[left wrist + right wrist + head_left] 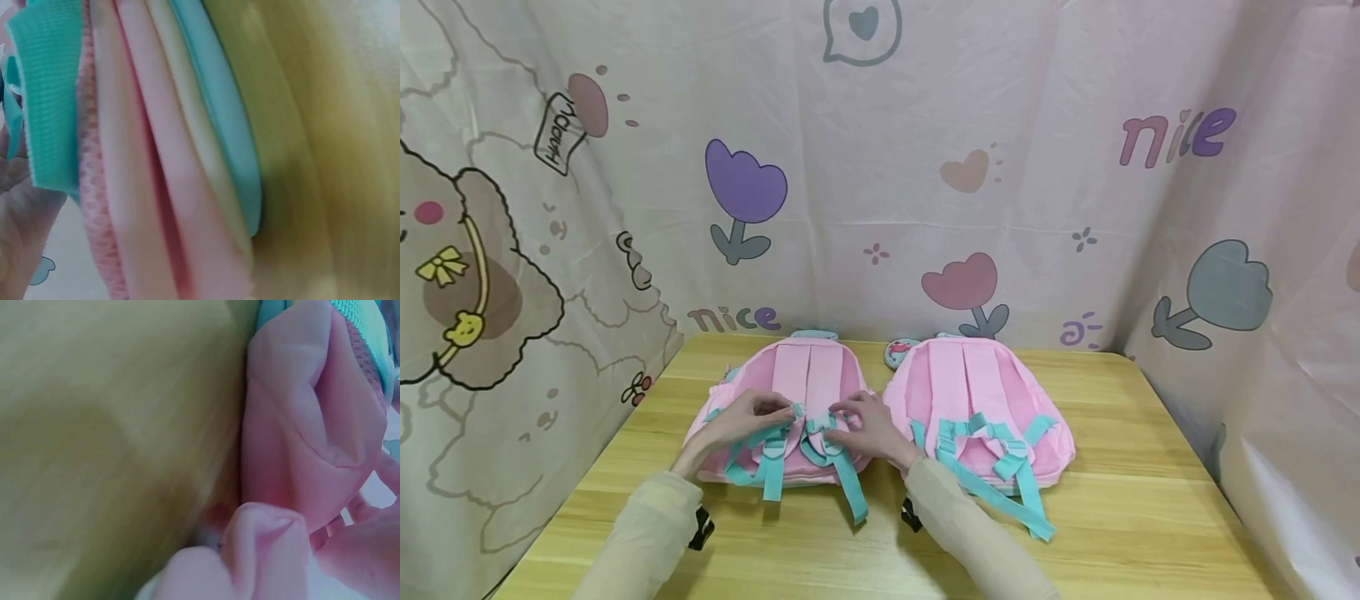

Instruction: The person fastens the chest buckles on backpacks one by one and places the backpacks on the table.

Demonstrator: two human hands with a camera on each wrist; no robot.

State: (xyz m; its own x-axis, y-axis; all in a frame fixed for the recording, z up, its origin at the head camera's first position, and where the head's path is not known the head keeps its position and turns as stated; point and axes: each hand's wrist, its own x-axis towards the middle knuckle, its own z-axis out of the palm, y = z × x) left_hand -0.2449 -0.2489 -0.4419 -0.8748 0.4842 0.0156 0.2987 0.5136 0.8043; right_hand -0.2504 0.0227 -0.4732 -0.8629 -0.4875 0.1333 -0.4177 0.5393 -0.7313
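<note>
A pink children's backpack (788, 367) lies with its shoulder straps facing up. Over its lower straps, my left hand (741, 423) pinches a teal strap end (798, 410) between thumb and fingertips. From the other side, my right hand (874, 427) has its thumb and fingers curled round another teal strap piece (818, 425). A small gap separates the two fingertip groups. Loose teal webbing tails (772, 479) hang over the bag's lower edge. In the left wrist view, wide teal webbing (53, 100) runs beside the mesh edge; fingertips are partly hidden. The right wrist view shows pink fabric (294, 425) beside that hand.
A second, matching pink backpack (1033, 400) lies close on the right, its teal strap tails (1000, 502) trailing onto the wooden table (1120, 500). A round printed charm (898, 353) sits between the bags at the back. A patterned curtain (865, 150) rises behind the table.
</note>
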